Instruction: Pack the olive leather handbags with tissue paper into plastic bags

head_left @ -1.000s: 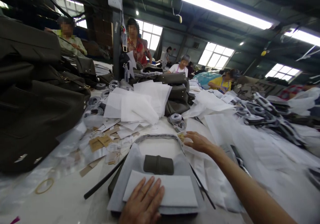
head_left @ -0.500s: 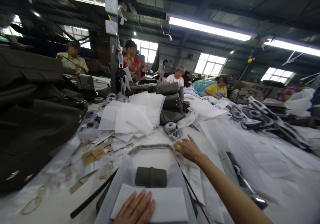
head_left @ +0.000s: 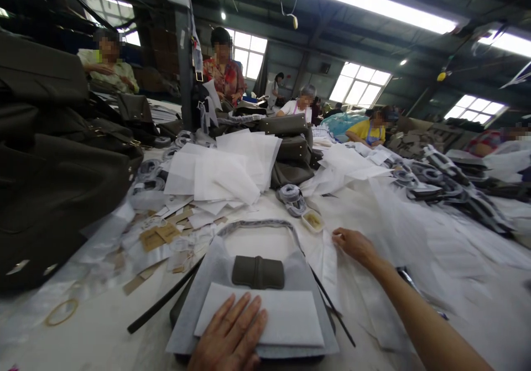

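Note:
My left hand [head_left: 232,338] lies flat, fingers spread, on a white folded sheet [head_left: 286,313] that rests on a paper-wrapped dark handbag [head_left: 257,271] at the table's near edge. The bag's olive clasp flap shows above the sheet, and its wrapped handle [head_left: 257,226] arcs beyond it. My right hand [head_left: 352,245] reaches out to the right of the bag, fingertips pinched on the edge of a white tissue strip [head_left: 327,266]. A small clear box [head_left: 313,220] with yellowish contents sits just beyond that hand.
A pile of white tissue sheets [head_left: 224,172] lies mid-table, with brown tags [head_left: 160,235] and a rubber band [head_left: 61,311] to the left. Dark bags [head_left: 53,183] are stacked at far left, olive bags [head_left: 292,150] behind. Several people work at the far side.
My right hand has drawn back from the small box toward me and now pinches the tissue strip. The left hand has stayed flat on the sheet.

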`<state>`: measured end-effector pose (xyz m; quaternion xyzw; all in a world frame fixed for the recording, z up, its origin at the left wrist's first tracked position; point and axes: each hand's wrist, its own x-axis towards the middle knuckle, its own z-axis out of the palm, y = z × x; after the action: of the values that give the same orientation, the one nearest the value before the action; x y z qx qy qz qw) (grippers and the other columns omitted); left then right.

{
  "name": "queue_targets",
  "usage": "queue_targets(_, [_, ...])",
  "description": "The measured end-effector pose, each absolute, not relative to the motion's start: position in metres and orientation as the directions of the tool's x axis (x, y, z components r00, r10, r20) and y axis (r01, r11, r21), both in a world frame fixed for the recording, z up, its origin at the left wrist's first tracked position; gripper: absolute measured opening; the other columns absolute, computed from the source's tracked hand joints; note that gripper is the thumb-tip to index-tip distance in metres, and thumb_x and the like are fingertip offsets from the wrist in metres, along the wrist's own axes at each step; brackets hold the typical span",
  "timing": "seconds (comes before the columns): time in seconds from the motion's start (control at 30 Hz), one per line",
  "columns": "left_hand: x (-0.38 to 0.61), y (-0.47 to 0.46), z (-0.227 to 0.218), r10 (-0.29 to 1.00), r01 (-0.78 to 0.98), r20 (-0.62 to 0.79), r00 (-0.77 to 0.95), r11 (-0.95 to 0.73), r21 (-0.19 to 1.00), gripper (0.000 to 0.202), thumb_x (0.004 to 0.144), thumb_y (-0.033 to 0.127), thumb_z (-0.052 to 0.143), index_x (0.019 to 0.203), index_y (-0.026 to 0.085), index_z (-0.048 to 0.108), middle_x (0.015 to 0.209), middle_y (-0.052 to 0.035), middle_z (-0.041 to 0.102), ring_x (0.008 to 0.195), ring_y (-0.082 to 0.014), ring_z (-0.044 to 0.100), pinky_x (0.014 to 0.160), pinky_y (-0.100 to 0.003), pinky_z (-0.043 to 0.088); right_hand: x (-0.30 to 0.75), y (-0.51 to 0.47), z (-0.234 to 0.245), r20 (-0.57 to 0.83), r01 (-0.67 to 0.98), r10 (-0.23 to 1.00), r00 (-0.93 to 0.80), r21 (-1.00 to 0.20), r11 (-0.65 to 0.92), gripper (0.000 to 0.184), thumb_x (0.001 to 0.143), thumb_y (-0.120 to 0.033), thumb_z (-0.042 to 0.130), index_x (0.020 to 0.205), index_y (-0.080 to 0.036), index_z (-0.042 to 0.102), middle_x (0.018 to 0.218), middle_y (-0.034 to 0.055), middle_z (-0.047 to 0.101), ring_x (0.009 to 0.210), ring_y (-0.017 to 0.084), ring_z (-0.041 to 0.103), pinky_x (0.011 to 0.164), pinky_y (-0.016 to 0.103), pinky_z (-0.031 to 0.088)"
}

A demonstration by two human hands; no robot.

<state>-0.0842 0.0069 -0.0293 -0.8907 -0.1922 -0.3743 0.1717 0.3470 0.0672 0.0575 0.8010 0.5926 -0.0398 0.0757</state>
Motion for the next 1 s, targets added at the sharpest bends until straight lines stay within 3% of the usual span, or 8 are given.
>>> queue_targets(0.1, [-0.084,0.006,-0.025,0.222,0.475,0.722,0.656,-0.864,-0.165,0.038,0.101,0.030,0.041,0.131,0.018,0.060,0.139,-0.0058,0.059,0.135,-0.0236,0.048,0.123,-0.044,0.018,0.345,0.069,0.061,-0.158,0.953,0.943,0.292,0.134,-0.273,0.033,0.090,-0.029,0.052,0.117,-0.023,0.069,0.106,0.0101,0.076,0.099,0.025,0.070,0.083,0.033,0.046])
queue_targets(0.27, [-0.084,0.003,-0.023,0.238,0.488,0.728,0.643,-0.860,-0.149,0.037,0.101,0.028,0.041,0.131,0.019,0.060,0.140,-0.0054,0.058,0.134,-0.0222,0.049,0.123,-0.043,0.023,0.353,0.063,0.070,-0.130,0.907,0.921,0.367,0.267,-0.324,0.028,0.085,-0.021,0.058,0.108,-0.012,0.071,0.104,0.0221,0.074,0.102,0.035,0.068,0.087,0.045,0.044])
queue_targets(0.4, [-0.081,0.003,-0.028,0.233,0.476,0.743,0.627,-0.870,-0.130,0.038,0.100,0.026,0.041,0.132,0.017,0.059,0.142,-0.0078,0.055,0.135,-0.0245,0.048,0.123,-0.045,0.022,0.341,0.057,0.078,-0.089,0.912,0.932,0.351,0.257,-0.319,0.033,0.091,-0.024,0.053,0.120,-0.018,0.067,0.115,0.0164,0.072,0.106,0.030,0.067,0.086,0.040,0.046])
queue_targets(0.5, [-0.080,0.004,-0.031,0.239,0.473,0.751,0.616,-0.874,-0.111,0.038,0.099,0.024,0.041,0.131,0.016,0.059,0.142,-0.0087,0.055,0.135,-0.0245,0.048,0.122,-0.044,0.026,0.318,0.051,0.082,-0.040,0.933,0.956,0.289,0.237,-0.272,0.029,0.093,-0.024,0.051,0.114,-0.023,0.071,0.119,0.0123,0.070,0.111,0.029,0.063,0.089,0.038,0.044])
queue_targets(0.7, [-0.082,0.002,-0.028,0.255,0.470,0.734,0.630,-0.877,-0.100,0.039,0.099,0.024,0.041,0.134,0.017,0.058,0.142,-0.0076,0.055,0.135,-0.0237,0.047,0.122,-0.042,0.024,0.288,0.028,0.080,-0.054,0.958,0.968,0.244,0.166,-0.232,0.026,0.090,-0.023,0.051,0.093,-0.024,0.077,0.104,0.0109,0.075,0.097,0.027,0.068,0.083,0.036,0.046])
queue_targets(0.87, [-0.085,-0.005,-0.017,0.350,0.511,0.663,0.661,-0.858,-0.057,0.041,0.100,0.018,0.040,0.139,0.020,0.053,0.145,-0.0056,0.053,0.137,-0.0221,0.044,0.120,-0.041,0.030,0.299,0.016,0.068,-0.135,0.957,0.948,0.289,0.043,-0.286,0.016,0.078,-0.020,0.062,0.081,-0.022,0.078,0.085,0.0116,0.077,0.079,0.028,0.071,0.069,0.034,0.048])
queue_targets(1.0, [-0.086,-0.007,-0.012,0.366,0.504,0.631,0.684,-0.863,-0.045,0.043,0.098,0.017,0.044,0.140,0.021,0.051,0.145,-0.0047,0.053,0.137,-0.0222,0.045,0.118,-0.040,0.033,0.302,0.005,0.068,-0.069,0.933,0.945,0.319,-0.152,-0.326,0.020,0.081,-0.025,0.059,0.089,-0.021,0.077,0.096,0.0112,0.077,0.090,0.029,0.070,0.078,0.037,0.049])
